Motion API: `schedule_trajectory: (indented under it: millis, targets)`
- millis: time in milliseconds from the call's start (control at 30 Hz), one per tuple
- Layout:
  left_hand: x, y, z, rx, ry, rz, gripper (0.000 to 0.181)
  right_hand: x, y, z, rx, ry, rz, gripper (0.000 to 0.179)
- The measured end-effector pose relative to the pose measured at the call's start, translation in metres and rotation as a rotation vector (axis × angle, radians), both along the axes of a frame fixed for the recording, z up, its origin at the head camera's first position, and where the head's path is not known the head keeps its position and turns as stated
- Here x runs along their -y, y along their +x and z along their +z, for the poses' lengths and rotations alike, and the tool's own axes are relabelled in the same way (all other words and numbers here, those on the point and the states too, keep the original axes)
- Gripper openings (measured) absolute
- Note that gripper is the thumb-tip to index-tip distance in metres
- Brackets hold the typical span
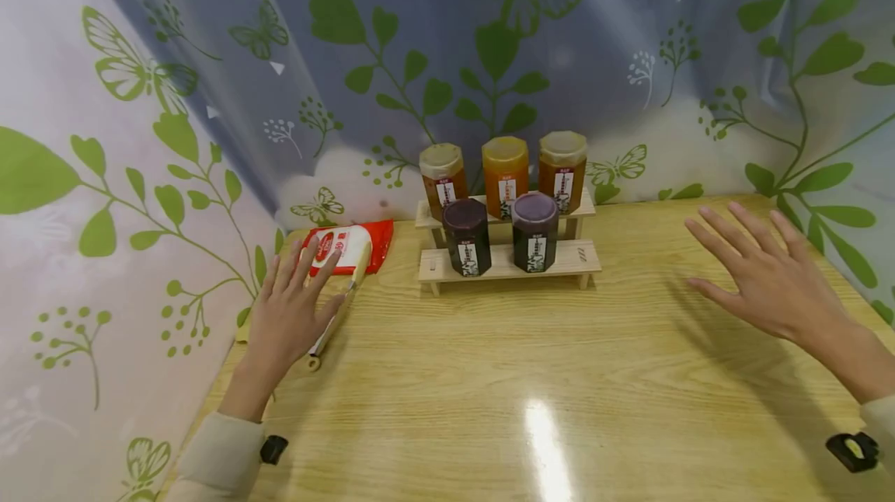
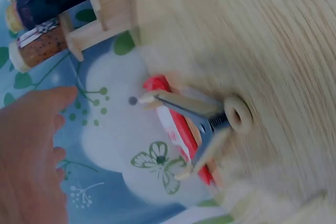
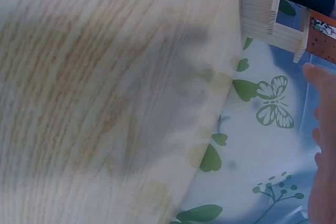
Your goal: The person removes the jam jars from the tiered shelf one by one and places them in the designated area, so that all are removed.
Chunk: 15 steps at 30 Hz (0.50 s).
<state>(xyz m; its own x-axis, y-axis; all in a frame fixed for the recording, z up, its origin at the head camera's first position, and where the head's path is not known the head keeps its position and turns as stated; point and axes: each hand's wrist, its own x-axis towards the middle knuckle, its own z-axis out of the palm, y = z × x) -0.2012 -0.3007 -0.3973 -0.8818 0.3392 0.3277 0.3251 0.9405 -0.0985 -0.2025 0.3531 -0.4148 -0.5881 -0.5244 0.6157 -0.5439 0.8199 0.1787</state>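
My left hand (image 1: 290,315) hovers over the left side of the table, fingers spread and holding nothing. Under and beside it lies a pair of tongs (image 2: 210,124) with metal arms, pale tips and a beige ring at the end. The tongs overlap a red and white packet (image 1: 381,242), whose print is too small to read. On the right, my right hand (image 1: 765,280) is raised above the wood with straight, spread fingers, touching nothing. Between the hands, farther back, a two-step wooden stand (image 1: 499,259) carries several labelled jars.
Two dark jars (image 1: 467,226) stand on the lower step. On the upper one are an orange jar (image 1: 505,168) and two amber jars (image 1: 563,164). A patterned curtain (image 1: 419,36) hangs behind the wooden table (image 1: 447,378) and along its left side.
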Motion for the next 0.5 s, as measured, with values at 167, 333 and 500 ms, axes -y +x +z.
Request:
schedule_trajectory:
  millis: [167,333,500]
  targets:
    - [-0.009,-0.002,0.002,0.179,0.271,-0.045,0.069,0.003,0.004,0.003,0.234,-0.048,-0.086,0.082]
    - [-0.018,-0.007,0.002,0.328,0.530,-0.103,0.066,0.020,0.007,0.008,0.492,-0.249,-0.036,0.079]
    - [-0.029,-0.011,0.000,0.470,0.755,-0.093,0.060,0.042,0.007,0.011,0.665,-0.439,0.080,0.072]
